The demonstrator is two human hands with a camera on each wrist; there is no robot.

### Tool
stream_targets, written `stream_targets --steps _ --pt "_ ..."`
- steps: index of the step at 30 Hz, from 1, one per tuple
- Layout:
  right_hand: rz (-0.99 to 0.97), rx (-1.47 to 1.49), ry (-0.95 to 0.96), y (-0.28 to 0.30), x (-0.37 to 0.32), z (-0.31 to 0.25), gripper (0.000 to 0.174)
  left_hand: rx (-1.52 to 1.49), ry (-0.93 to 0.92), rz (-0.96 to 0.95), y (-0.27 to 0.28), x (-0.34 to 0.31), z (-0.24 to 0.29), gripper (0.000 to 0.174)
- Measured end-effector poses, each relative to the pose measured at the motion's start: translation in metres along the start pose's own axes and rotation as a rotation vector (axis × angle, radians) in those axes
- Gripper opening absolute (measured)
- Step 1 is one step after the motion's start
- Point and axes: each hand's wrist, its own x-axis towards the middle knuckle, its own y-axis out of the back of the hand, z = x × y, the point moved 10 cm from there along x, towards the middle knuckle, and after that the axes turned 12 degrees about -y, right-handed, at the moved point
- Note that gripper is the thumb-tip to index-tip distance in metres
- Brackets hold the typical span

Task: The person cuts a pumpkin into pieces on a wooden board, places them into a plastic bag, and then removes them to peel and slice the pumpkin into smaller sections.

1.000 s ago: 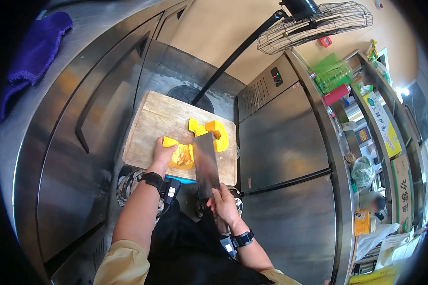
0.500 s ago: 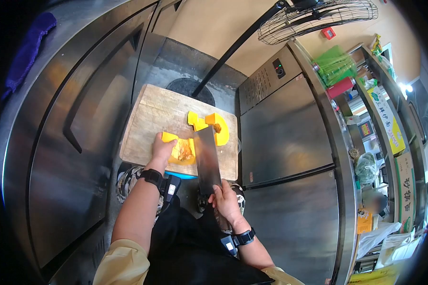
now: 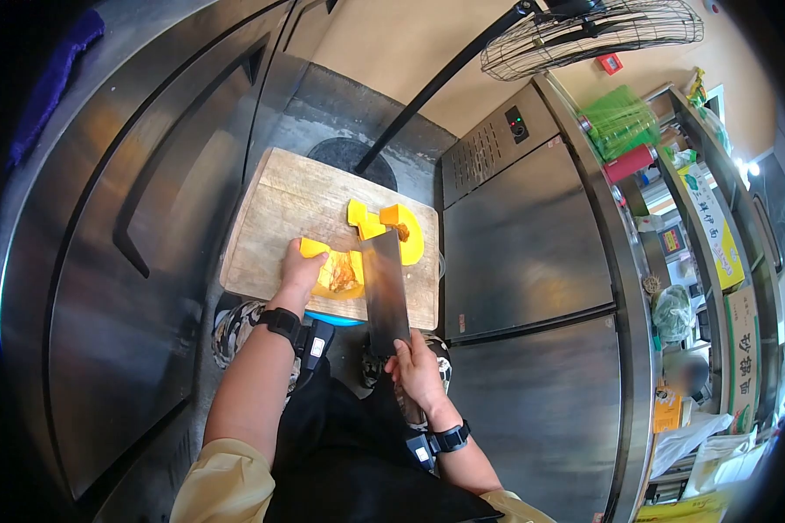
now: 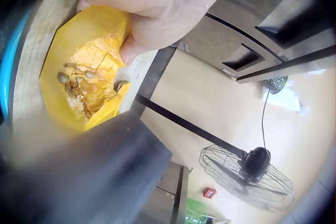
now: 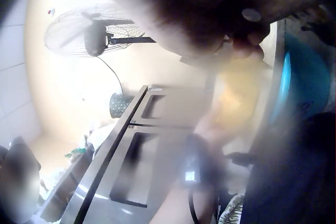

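Observation:
My left hand [image 3: 298,272] grips the left end of a hollowed pumpkin piece [image 3: 342,275] near the front edge of a wooden cutting board [image 3: 275,196]. Stringy pulp and a few seeds line the hollow of that pumpkin piece [image 4: 89,74] in the left wrist view. By its handle my right hand [image 3: 421,376] holds a broad cleaver [image 3: 385,296], its blade right at the pumpkin's right end. Beyond the blade lie a curved pumpkin piece [image 3: 415,242] and smaller yellow chunks [image 3: 358,214]. The right wrist view is blurred, with the right hand [image 5: 178,11] dark across the top.
A blue basin [image 3: 333,320] shows under the board's front edge. Steel cabinets [image 3: 523,235] stand close on both sides, and a black fan pole [image 3: 445,83] rises behind the board. Shelves with boxes and bags are at the right. A purple cloth [image 3: 57,83] lies on the left counter.
The head view has shifted slightly, so the board sits a little higher in it. Both hands keep their hold, and the cleaver stays at the pumpkin's right end.

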Motion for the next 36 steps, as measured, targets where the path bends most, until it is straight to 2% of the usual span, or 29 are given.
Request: stream_targets --steps 5,11,18,24,29,36 --pt "-0.052 0.077 -0.075 -0.006 0.007 0.012 0.020 0.010 -0.022 0.014 0.001 -0.001 0.002 0.046" --pt "-0.090 0.194 -0.073 -0.010 0.014 0.019 0.015 0.077 -0.033 -0.008 0.001 0.002 -0.001 0.045" --pt "-0.064 0.102 -0.043 -0.008 0.022 0.018 0.017 0.094 -0.047 -0.050 -0.001 0.005 -0.006 0.042" --pt "-0.134 0.053 -0.045 -0.001 0.024 0.012 0.019 0.068 -0.020 -0.059 0.000 0.001 -0.002 0.042" --pt "-0.243 0.060 -0.084 0.004 0.029 0.005 0.025 0.092 -0.021 -0.051 0.001 -0.002 0.004 0.045" --pt "-0.218 0.191 -0.129 -0.018 0.032 0.018 0.027 0.170 -0.046 -0.028 0.002 0.002 0.000 0.046"
